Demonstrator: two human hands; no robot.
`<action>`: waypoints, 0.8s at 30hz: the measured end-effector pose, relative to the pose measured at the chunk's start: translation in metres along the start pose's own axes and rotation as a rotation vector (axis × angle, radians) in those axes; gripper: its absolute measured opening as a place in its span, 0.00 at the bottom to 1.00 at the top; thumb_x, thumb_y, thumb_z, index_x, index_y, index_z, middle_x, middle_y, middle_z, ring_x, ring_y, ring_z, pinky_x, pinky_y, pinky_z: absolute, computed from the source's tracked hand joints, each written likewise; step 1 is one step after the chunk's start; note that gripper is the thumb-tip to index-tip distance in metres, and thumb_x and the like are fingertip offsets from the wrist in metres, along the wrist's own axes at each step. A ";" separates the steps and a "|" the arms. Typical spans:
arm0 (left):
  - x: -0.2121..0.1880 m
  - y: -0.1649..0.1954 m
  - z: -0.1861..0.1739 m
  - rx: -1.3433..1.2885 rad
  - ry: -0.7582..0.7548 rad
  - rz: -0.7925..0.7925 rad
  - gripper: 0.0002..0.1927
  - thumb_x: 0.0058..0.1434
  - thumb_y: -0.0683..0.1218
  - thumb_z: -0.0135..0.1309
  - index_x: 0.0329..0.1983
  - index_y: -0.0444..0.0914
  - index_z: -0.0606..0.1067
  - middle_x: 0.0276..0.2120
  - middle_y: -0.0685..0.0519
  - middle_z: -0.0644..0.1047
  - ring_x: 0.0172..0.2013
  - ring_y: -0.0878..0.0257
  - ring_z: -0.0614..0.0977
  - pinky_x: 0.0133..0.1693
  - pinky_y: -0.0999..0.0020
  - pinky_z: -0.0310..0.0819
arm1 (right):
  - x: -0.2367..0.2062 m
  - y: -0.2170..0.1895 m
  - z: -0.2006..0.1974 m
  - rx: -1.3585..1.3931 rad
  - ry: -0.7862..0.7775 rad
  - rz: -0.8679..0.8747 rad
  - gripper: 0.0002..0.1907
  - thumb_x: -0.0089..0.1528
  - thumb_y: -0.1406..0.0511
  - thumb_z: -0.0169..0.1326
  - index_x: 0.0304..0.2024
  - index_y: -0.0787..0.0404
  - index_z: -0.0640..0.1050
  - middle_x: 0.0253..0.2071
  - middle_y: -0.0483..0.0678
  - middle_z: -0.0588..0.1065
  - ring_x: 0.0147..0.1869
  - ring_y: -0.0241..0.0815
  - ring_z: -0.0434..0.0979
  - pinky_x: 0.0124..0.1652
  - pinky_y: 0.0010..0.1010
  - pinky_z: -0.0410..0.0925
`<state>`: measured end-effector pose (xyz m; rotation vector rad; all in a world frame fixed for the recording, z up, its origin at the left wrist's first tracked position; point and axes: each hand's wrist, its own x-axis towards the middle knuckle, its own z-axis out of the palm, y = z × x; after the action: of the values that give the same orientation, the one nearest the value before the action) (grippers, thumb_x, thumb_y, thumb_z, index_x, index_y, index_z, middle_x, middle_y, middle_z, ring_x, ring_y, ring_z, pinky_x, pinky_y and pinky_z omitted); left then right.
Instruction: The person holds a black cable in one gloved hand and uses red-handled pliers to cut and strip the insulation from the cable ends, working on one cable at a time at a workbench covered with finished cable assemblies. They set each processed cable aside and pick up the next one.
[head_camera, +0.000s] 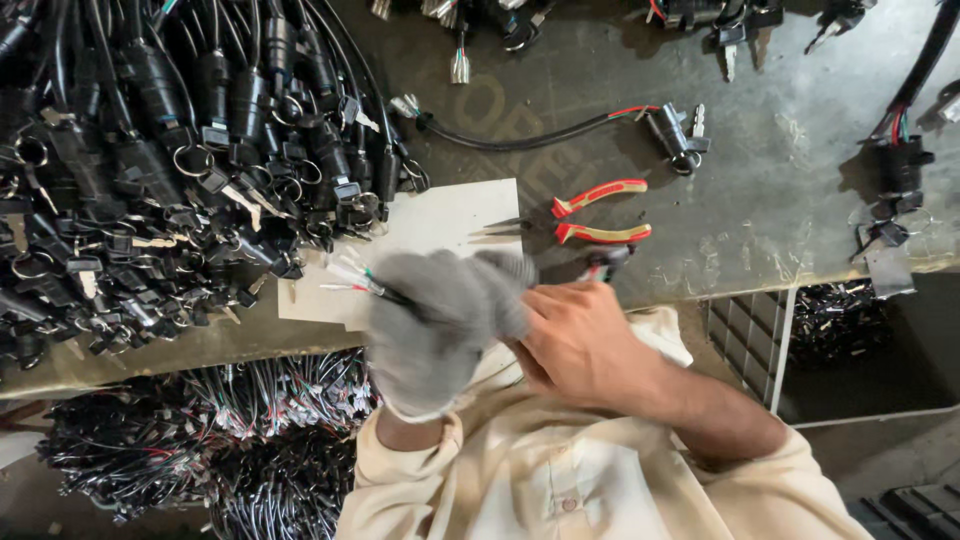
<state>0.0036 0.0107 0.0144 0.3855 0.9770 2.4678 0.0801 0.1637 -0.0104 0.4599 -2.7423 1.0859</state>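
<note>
— Where's the thin black cable with coloured wire ends (352, 278)?

— Clenched in the grey-gloved left hand (435, 325), over the white card (450, 215) (mid-handling, seemingly). The bare right hand (580, 340) presses against the glove; its grip can't be told.

— Next?

— Probably the red-handled pliers (600, 215) right of the card.

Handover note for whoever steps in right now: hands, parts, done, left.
Left hand, in a grey glove, grips a black cable whose bare coloured wire ends stick out over the white card.
Right hand, bare, is pressed against the glove; what it holds is hidden.
Red-handled pliers lie unused on the bench, beside one loose key switch with cable.
Done: cannot tell; a large pile of key switches sits at left.
Left: the cable in hand is not yet put down.
</note>
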 end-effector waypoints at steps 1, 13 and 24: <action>-0.004 0.000 0.000 0.176 -0.057 0.015 0.20 0.72 0.60 0.53 0.42 0.38 0.73 0.33 0.50 0.76 0.37 0.53 0.78 0.41 0.51 0.75 | 0.004 0.002 0.000 0.063 0.020 -0.069 0.16 0.52 0.66 0.60 0.44 0.54 0.79 0.30 0.47 0.75 0.30 0.51 0.74 0.32 0.42 0.68; -0.034 -0.042 -0.005 0.677 -0.439 -0.375 0.08 0.66 0.47 0.54 0.44 0.40 0.75 0.35 0.51 0.78 0.36 0.59 0.80 0.39 0.63 0.75 | 0.032 -0.041 -0.075 1.023 0.353 0.106 0.17 0.72 0.53 0.44 0.34 0.54 0.74 0.35 0.44 0.78 0.44 0.46 0.82 0.55 0.48 0.74; -0.006 -0.033 -0.006 0.725 -0.579 0.075 0.05 0.77 0.46 0.52 0.46 0.40 0.73 0.34 0.50 0.77 0.35 0.55 0.80 0.39 0.63 0.72 | -0.044 0.022 -0.070 0.997 0.556 -0.087 0.13 0.74 0.53 0.42 0.42 0.52 0.70 0.33 0.41 0.74 0.39 0.41 0.74 0.47 0.37 0.65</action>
<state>0.0160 0.0254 -0.0130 1.2918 1.5525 1.7847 0.1157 0.2372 0.0150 0.2944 -1.5575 2.1085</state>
